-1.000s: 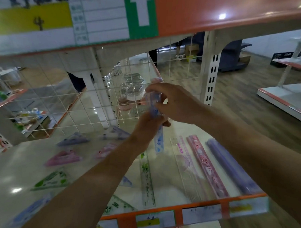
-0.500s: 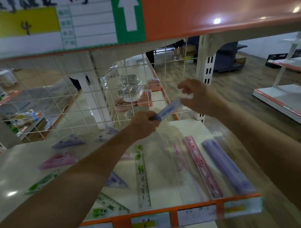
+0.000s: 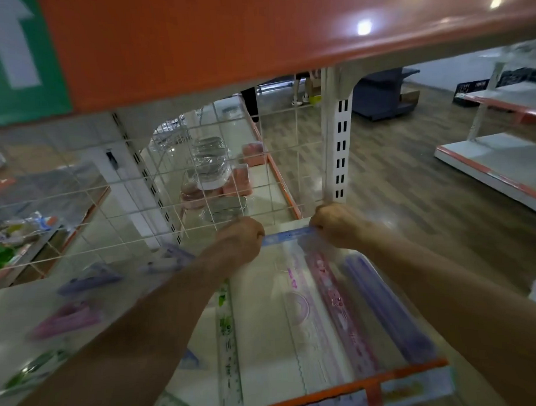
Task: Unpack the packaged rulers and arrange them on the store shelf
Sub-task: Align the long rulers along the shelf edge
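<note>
Just left of centre frame, the left hand (image 3: 240,237) is curled tight round one end of the blue ruler (image 3: 287,235), which lies level above the back of the shelf (image 3: 261,309). To its right, the right hand (image 3: 334,228) grips the other end. The ruler looks light, thin, slightly bendy and slick, so holding it by both ends seems steadiest.

We note the left hand (image 3: 242,234) and right hand (image 3: 334,223) each gripping one end of a blue ruler (image 3: 287,234), held level at frame centre over the shelf (image 3: 264,309). Lower right: pink ruler (image 3: 340,306) and purple ruler (image 3: 389,308) lie side by side.
</note>
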Available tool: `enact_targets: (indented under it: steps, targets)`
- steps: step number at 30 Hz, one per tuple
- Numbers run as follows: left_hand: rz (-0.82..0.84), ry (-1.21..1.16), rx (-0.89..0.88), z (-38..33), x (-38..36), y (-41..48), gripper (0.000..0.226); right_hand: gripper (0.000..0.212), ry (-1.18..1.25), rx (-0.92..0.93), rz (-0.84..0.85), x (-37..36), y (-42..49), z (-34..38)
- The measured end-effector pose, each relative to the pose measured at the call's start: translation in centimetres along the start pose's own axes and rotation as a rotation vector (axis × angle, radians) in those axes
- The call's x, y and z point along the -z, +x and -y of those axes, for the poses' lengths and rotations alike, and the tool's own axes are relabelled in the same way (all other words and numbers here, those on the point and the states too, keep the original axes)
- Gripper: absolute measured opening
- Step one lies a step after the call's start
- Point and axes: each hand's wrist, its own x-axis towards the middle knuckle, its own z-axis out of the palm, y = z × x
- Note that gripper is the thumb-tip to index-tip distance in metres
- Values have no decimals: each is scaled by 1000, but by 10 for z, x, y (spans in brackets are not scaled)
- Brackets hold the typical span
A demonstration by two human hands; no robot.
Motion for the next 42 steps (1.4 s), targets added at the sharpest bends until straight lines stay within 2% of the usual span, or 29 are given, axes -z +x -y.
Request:
enact_targets:
  steps: [7,10,14,19,21,25,26,28,32,34,38,42]
  targets:
    - [-67,147,-47,7,-2,6,24,28,74,10,-107,10,2,-1]
    - [52,181,-2,4,-6,7,23,27,99,-3,-44,6,-1,2]
    - [-16,173,-39,7,-1,9,24,24,169,-18,-51,12,1,-5]
    - [77,156,10,2,4,8,24,20,203,-33,46,19,-1,-2]
    - [74,68,11,3,17,9,24,19,247,-13,-26,44,5,-1]
    - [186,-349,12,13,45,-16,14,23,788,38,-188,110,-2,16]
    - [224,-432,12,14,51,-25,9,22,845,70,-190,120,-5,23]
    - [249,-569,-17,17,60,-42,7,21,808,143,-141,134,-7,40]
    - [86,-898,18,17,66,-68,19,27,737,231,0,135,-1,70]
    - [68,-1007,65,15,64,-78,18,30,712,230,30,129,9,83]
    - [82,-1103,186,16,51,-93,11,28,580,219,39,106,24,101]
    - [165,-1151,295,9,35,-106,5,42,463,230,85,90,17,109]
